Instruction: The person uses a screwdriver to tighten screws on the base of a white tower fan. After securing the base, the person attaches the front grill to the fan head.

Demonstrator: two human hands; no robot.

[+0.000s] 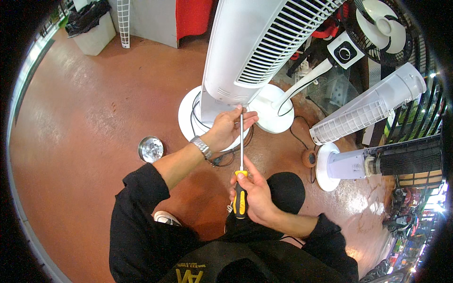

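Observation:
A white tower fan [236, 52] rises in front of me, slatted grille to the right, standing on a round white base [186, 115]. My right hand [255, 191] is wrapped round the black and yellow handle of a screwdriver [241, 195]. Its long metal shaft points away from me, with the tip at the fan's lower housing. Beside that tip is my left hand [229, 127], palm partly up. Its thumb reaches to the housing, and its fingers stretch out behind the shaft. Whether a screw sits at the tip is hidden.
A round metal dish [151, 149] with small parts lies on the reddish floor [89, 165] at left. Black cable [219, 160] loops by the base. At right are a pedestal fan [347, 49], a white tower housing [373, 106] and an opened tower fan [349, 165]. A bin [96, 37] stands far left.

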